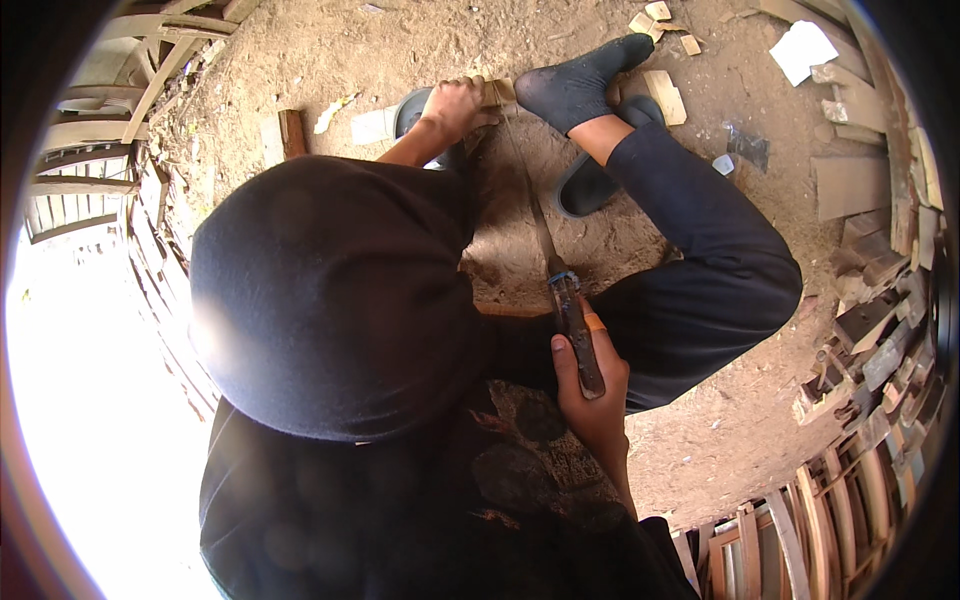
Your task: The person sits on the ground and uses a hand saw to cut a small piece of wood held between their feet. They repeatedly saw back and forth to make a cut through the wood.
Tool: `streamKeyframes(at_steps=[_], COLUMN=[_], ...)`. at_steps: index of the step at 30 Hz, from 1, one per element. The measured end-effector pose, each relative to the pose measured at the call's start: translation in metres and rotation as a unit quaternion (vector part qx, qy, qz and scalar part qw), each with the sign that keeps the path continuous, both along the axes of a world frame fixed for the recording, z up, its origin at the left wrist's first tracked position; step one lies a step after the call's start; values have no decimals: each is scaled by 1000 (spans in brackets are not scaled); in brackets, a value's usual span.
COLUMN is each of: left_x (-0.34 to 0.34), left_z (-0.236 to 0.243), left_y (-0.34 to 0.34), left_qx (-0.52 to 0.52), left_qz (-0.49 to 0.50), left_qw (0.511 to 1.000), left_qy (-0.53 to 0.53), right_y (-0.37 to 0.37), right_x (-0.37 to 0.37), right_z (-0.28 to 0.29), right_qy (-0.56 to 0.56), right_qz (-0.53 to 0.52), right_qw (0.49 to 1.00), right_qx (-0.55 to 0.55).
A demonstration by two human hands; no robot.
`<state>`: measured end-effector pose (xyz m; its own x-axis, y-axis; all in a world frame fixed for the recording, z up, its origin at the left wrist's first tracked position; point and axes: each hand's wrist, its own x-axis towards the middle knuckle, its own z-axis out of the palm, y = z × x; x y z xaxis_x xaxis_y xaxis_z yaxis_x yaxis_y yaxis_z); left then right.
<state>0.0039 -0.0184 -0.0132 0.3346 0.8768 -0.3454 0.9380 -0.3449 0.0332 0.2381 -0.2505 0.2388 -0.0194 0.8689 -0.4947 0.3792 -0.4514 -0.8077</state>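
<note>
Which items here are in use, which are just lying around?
In use: long dark-handled saw gripped by the right hand; small pale wood piece pinned by the left hand and a black-socked foot.

Lying about: pale offcuts, white scrap, stacked wooden frames.

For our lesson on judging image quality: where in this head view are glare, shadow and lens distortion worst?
Head view: glare burns out the lower-left rim; the dark rounded head covering is shadowed and featureless; curved wooden slats bow at the edge; the long-bladed saw stays sharp.

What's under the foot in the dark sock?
The socked foot presses on a small wood piece that the left hand grips; what lies beneath that wood is hidden.
</note>
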Motion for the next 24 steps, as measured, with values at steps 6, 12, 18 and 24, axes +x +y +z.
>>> streamKeyframes(at_steps=[6, 12, 18, 24], left_x=[-1, 1, 8, -6], left_z=[15, 8, 10, -4], left_y=[9, 5, 5, 1], left_qx=[-31, -40, -25, -38], left_qz=[12, 43, 37, 52], left_qw=[999, 998, 999, 997], left_qy=[-24, 6, -7, -33], right_y=[2, -9, -22, -12], right_x=[-7, -13, 2, -10], right_z=[-5, -10, -26, -11], right_qy=[6, -39, -83, -54], right_qz=[-9, 27, 66, 40], right_qw=[1000, 997, 990, 997], right_qx=[16, 64, 90, 44])
